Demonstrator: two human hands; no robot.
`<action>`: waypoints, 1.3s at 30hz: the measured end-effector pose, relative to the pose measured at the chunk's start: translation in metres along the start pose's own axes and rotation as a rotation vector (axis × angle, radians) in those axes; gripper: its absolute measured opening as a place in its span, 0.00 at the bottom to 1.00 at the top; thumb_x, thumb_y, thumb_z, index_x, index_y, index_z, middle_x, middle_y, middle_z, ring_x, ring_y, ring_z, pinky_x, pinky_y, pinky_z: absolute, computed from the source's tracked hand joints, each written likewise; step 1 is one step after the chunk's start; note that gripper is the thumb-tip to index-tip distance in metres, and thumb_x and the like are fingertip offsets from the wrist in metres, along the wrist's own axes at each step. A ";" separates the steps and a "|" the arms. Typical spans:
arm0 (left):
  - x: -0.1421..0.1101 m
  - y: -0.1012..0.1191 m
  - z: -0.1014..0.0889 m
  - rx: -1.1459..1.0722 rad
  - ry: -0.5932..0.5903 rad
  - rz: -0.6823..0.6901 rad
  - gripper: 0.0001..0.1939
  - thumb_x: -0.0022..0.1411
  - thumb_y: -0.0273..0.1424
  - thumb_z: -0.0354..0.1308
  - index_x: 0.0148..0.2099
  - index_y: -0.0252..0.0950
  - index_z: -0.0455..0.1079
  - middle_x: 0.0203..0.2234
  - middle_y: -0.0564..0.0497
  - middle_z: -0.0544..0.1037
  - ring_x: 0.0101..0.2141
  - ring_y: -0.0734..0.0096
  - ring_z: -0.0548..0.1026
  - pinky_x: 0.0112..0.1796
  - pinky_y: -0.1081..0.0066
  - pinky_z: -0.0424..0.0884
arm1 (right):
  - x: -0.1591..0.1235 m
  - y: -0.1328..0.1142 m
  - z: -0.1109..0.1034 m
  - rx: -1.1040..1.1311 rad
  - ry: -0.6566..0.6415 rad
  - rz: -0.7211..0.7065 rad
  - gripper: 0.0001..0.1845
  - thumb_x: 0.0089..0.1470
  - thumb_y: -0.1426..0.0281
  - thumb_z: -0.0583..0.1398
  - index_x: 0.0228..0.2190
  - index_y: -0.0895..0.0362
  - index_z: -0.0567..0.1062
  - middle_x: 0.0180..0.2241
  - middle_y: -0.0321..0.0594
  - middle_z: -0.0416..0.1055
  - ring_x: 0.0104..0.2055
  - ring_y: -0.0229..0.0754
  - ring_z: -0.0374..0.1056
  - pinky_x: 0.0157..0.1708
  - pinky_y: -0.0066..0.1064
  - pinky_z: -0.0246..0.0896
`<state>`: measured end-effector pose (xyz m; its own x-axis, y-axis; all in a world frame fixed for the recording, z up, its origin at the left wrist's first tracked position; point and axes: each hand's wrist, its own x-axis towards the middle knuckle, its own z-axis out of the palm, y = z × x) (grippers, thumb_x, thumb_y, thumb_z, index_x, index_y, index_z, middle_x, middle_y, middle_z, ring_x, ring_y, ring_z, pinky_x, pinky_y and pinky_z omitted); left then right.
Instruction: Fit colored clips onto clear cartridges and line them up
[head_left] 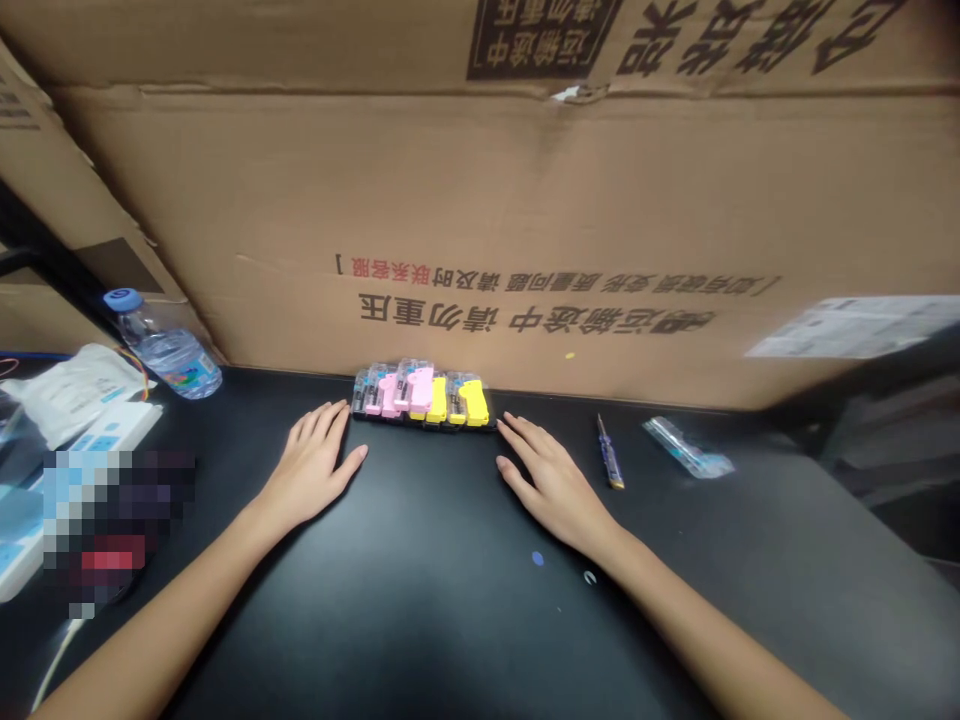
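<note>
A black tray [450, 426] stands at the back of the dark table, against the cardboard. Several small packs lie in it, with pink plastic parts [420, 388] on the left and middle and yellow plastic parts [474, 402] on the right. Clear wrapping with dark print covers parts of them; their exact kind I cannot make out. My left hand [319, 462] rests flat at the tray's left end, fingertips close to its edge. At the right end lies my right hand [547, 480], fingers stretched out and close to that edge. Both hands hold nothing.
To the right lie a small screwdriver [610, 455] and a clear packet [688, 447]. A water bottle [171, 345], a white plastic bag [71, 392] and a power strip [135, 425] stand left. Large cardboard [487, 190] walls the back. A blue disc [538, 559] lies near my right forearm.
</note>
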<state>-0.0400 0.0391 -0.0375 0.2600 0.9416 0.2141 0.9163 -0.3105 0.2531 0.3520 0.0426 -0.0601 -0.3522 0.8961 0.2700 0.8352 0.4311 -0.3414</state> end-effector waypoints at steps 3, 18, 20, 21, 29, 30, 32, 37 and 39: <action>-0.001 -0.001 0.005 0.019 0.008 0.015 0.35 0.78 0.51 0.44 0.78 0.38 0.56 0.73 0.39 0.64 0.73 0.45 0.60 0.71 0.44 0.56 | -0.001 0.000 -0.001 -0.011 -0.032 -0.010 0.33 0.74 0.54 0.52 0.72 0.52 0.65 0.74 0.48 0.59 0.76 0.60 0.55 0.75 0.61 0.52; -0.006 0.008 -0.002 0.147 -0.151 -0.020 0.48 0.76 0.60 0.39 0.81 0.28 0.47 0.78 0.37 0.50 0.77 0.45 0.49 0.74 0.42 0.48 | 0.000 -0.012 -0.008 -0.098 -0.069 0.037 0.34 0.75 0.55 0.50 0.71 0.60 0.67 0.74 0.53 0.58 0.77 0.59 0.55 0.75 0.59 0.52; -0.009 0.013 0.002 0.147 -0.121 -0.050 0.47 0.76 0.59 0.39 0.81 0.29 0.47 0.78 0.37 0.50 0.77 0.43 0.49 0.73 0.40 0.49 | -0.001 -0.014 -0.006 -0.105 -0.064 0.061 0.34 0.74 0.55 0.50 0.72 0.60 0.65 0.74 0.53 0.58 0.76 0.59 0.55 0.75 0.59 0.52; -0.011 0.016 0.004 0.146 -0.104 -0.060 0.48 0.76 0.60 0.40 0.81 0.29 0.46 0.77 0.36 0.51 0.77 0.42 0.49 0.73 0.38 0.49 | -0.001 -0.015 -0.005 -0.107 -0.060 0.068 0.36 0.74 0.54 0.50 0.73 0.60 0.63 0.74 0.53 0.58 0.76 0.60 0.55 0.75 0.59 0.52; -0.016 0.023 0.005 0.127 -0.102 -0.049 0.56 0.71 0.64 0.45 0.81 0.26 0.41 0.77 0.31 0.50 0.76 0.35 0.49 0.72 0.34 0.48 | -0.014 -0.033 0.005 -0.163 -0.083 0.078 0.67 0.63 0.36 0.56 0.77 0.65 0.31 0.77 0.63 0.44 0.79 0.66 0.43 0.76 0.62 0.46; -0.019 0.025 0.004 0.133 -0.110 -0.047 0.55 0.72 0.64 0.45 0.81 0.26 0.41 0.77 0.30 0.49 0.76 0.35 0.49 0.72 0.33 0.48 | -0.017 -0.036 0.007 -0.178 -0.080 0.083 0.65 0.64 0.37 0.55 0.77 0.65 0.30 0.77 0.63 0.42 0.79 0.67 0.42 0.76 0.62 0.46; -0.026 0.029 0.005 0.153 -0.129 -0.043 0.54 0.73 0.63 0.42 0.81 0.24 0.43 0.77 0.30 0.49 0.76 0.36 0.48 0.72 0.33 0.49 | -0.024 -0.042 0.011 -0.206 -0.071 0.077 0.60 0.68 0.40 0.53 0.77 0.64 0.29 0.78 0.62 0.40 0.79 0.67 0.41 0.75 0.63 0.46; -0.035 0.043 0.007 0.179 -0.132 -0.013 0.50 0.76 0.60 0.38 0.81 0.24 0.43 0.77 0.29 0.48 0.76 0.36 0.48 0.71 0.32 0.49 | -0.031 -0.050 0.013 -0.229 -0.067 0.038 0.54 0.72 0.46 0.51 0.77 0.61 0.28 0.78 0.60 0.37 0.79 0.67 0.40 0.75 0.65 0.46; -0.035 0.045 0.006 0.172 -0.134 0.008 0.48 0.77 0.59 0.38 0.82 0.27 0.41 0.77 0.30 0.49 0.76 0.37 0.48 0.71 0.32 0.49 | -0.029 -0.050 0.012 -0.232 -0.077 0.035 0.53 0.72 0.46 0.52 0.77 0.62 0.31 0.78 0.61 0.38 0.79 0.68 0.39 0.74 0.66 0.47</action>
<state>-0.0060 -0.0072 -0.0390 0.2951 0.9516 0.0855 0.9495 -0.3021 0.0847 0.3159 -0.0037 -0.0616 -0.3447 0.9195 0.1890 0.9191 0.3715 -0.1314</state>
